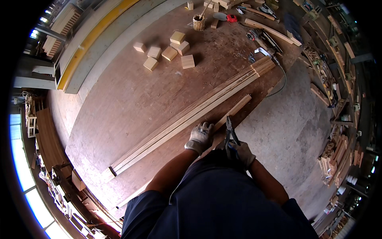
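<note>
My left hand [201, 137], in a pale work glove, is closed around a narrow wooden strip [236, 108] lying near the table's front edge. In my gloved right hand [244, 153] is a pair of dark-handled pliers [229, 126]. Their jaws point away from me and reach the strip just right of my left hand; whether they grip anything there is too small to tell. Beyond my hands, a long bundle of wooden battens [187, 119] runs diagonally across the brown tabletop [131, 103].
Several wooden blocks [169, 53] sit at the far left of the table. A container [199, 23] with a stick stands behind them. A power tool [260, 40] with a cord, loose nails [251, 58] and a red tape measure [231, 18] lie at the far right. Timber is stacked [336, 159] beyond the concrete floor.
</note>
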Motion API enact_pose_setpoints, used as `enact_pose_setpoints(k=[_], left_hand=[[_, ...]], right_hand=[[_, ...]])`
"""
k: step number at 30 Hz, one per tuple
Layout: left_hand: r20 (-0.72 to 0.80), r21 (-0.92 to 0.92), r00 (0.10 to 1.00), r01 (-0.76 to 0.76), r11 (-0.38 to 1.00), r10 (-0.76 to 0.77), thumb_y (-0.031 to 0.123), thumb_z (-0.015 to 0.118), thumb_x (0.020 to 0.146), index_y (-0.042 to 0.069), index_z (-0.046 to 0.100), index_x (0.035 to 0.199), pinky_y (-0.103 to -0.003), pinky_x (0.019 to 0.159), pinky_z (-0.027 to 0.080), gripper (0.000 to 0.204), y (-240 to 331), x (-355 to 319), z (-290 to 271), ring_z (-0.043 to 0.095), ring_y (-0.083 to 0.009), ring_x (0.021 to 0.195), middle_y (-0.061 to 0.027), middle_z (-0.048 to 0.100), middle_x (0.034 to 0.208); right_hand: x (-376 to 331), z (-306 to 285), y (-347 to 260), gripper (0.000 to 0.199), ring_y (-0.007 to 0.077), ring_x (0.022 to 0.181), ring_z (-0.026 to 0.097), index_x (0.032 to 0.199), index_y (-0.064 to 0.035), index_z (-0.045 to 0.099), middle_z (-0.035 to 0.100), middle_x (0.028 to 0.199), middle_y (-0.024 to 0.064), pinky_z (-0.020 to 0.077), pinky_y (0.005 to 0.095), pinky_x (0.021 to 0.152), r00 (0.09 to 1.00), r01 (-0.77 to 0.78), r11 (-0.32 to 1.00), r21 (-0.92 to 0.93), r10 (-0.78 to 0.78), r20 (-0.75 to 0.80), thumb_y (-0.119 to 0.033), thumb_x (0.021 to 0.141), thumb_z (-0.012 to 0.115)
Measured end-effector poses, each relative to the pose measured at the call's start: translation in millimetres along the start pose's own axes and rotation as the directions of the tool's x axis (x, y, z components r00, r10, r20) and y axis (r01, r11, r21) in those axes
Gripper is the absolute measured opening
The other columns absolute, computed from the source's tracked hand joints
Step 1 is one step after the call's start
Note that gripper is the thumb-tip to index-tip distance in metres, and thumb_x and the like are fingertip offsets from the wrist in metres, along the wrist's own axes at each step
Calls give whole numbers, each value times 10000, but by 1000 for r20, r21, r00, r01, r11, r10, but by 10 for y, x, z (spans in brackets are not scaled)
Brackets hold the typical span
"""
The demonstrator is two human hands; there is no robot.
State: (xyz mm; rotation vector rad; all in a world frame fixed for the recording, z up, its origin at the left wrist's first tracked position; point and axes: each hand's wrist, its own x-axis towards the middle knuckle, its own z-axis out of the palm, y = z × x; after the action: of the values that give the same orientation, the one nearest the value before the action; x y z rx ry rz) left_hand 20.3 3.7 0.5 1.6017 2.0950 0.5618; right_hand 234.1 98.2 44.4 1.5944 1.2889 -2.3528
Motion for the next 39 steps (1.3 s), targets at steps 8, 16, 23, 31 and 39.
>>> enact_pose_setpoints(k=[8, 16, 23, 31, 39], left_hand=[[13, 3, 1000, 11, 1000, -11, 200, 726, 791, 86, 625, 1226, -516, 901, 547, 462, 7, -3, -8, 625, -417, 1110, -197, 644, 1146], [21, 5, 1000, 22, 1000, -22, 186, 692, 801, 87, 622, 1218, -522, 895, 546, 434, -1, 8, 5, 627, -418, 1107, -200, 643, 1149], [9, 3, 1000, 15, 1000, -15, 200, 707, 799, 91, 616, 1239, -525, 897, 545, 462, -5, -10, 4, 625, -417, 1111, -204, 639, 1168], [18, -3, 1000, 24, 1000, -24, 200, 699, 809, 85, 621, 1225, -527, 896, 545, 439, -5, -11, 8, 635, -420, 1090, -205, 648, 1158], [-23, 6, 1000, 6, 1000, -6, 177, 692, 804, 75, 626, 1217, -517, 897, 549, 430, 5, -4, -2, 634, -417, 1090, -205, 651, 1145]], right_hand=[[-15, -47, -49, 314, 142, 810, 663, 1057, -24, 706, 710, 919, 36, 536, 298, 731, 985, -76, 995, 70, 64, 160, -326, 1021, 626], [-78, -34, -256, 366, 392, 898, 721, 1031, 7, 697, 722, 926, 263, 553, 462, 819, 910, -58, 513, -857, -326, -257, -344, 934, 662], [51, -168, -62, 385, 424, 971, 714, 1131, 28, 720, 734, 988, 279, 540, 461, 878, 969, -88, 814, -575, -65, -240, -307, 951, 664], [80, -279, -171, 258, 172, 624, 628, 1067, 13, 669, 668, 800, 89, 526, 324, 568, 987, -63, 849, -525, -27, -161, -235, 1015, 624], [37, -566, -724, 368, 179, 587, 626, 1028, 7, 683, 665, 753, 96, 496, 318, 510, 938, -290, 928, -236, 324, 123, -345, 1050, 581]])
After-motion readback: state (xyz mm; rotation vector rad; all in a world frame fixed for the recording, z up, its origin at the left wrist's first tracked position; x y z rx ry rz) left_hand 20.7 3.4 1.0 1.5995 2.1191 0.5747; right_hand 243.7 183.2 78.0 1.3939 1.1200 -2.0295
